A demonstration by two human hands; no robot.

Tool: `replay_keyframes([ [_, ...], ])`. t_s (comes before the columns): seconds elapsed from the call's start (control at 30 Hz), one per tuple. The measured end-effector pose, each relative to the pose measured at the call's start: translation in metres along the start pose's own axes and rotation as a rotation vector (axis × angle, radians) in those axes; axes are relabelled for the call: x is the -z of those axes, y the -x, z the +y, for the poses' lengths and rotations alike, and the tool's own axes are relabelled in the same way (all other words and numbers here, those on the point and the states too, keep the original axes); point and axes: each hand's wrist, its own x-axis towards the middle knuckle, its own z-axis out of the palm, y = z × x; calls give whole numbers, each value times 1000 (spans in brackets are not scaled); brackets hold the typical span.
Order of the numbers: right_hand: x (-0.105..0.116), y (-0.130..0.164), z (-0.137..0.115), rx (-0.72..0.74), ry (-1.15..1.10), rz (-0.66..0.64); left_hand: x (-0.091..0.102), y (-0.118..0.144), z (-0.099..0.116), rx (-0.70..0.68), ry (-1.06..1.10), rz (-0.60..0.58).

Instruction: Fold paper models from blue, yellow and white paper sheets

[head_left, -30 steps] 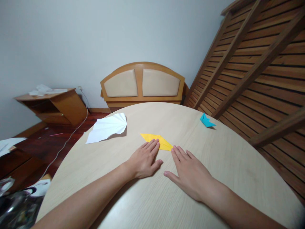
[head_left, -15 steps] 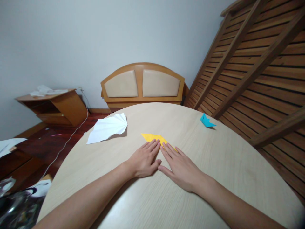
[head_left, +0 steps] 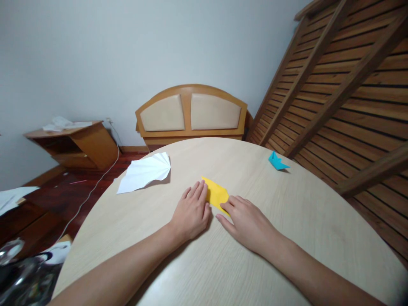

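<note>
A folded yellow paper [head_left: 216, 193] lies on the round pale wooden table [head_left: 287, 221], between my two hands. My left hand [head_left: 191, 210] rests flat on the table with its fingertips on the paper's left edge. My right hand [head_left: 247, 221] pinches the paper's near right corner with curled fingers. Part of the paper is hidden under my fingers.
A pleated white paper fan [head_left: 145, 172] lies at the table's far left. A small blue paper boat [head_left: 276, 161] sits at the far right. Behind the table stand a wooden headboard [head_left: 191, 112], a slatted bed frame [head_left: 344, 85] leaning on the right and a low cabinet [head_left: 76, 142].
The yellow paper has been turned and pulled nearer, now looking shorter and more squared. My right hand went from flat beside it to pinching its corner. My left hand shifted slightly.
</note>
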Motion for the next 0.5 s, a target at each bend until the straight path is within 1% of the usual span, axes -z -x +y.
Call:
replay_keyframes([
  [0.1, -5, -1, 1, 15, -21, 24, 5, 1, 6, -124, 59, -1],
  [0.2, -5, -2, 5, 13, -46, 21, 4, -1, 7, -200, 123, -19],
  [0.27, -4, -3, 10, 22, -65, 17, 3, -3, 5, -222, 159, -43],
  [0.37, -2, -3, 20, 89, -130, -22, 2, -5, 1, -228, 198, -77],
  [0.43, 0, -1, 26, 141, -194, -31, 3, -6, -1, -224, 212, -84],
  [0.5, 2, 0, 32, 156, -250, -28, 3, -6, -1, -217, 227, -77],
])
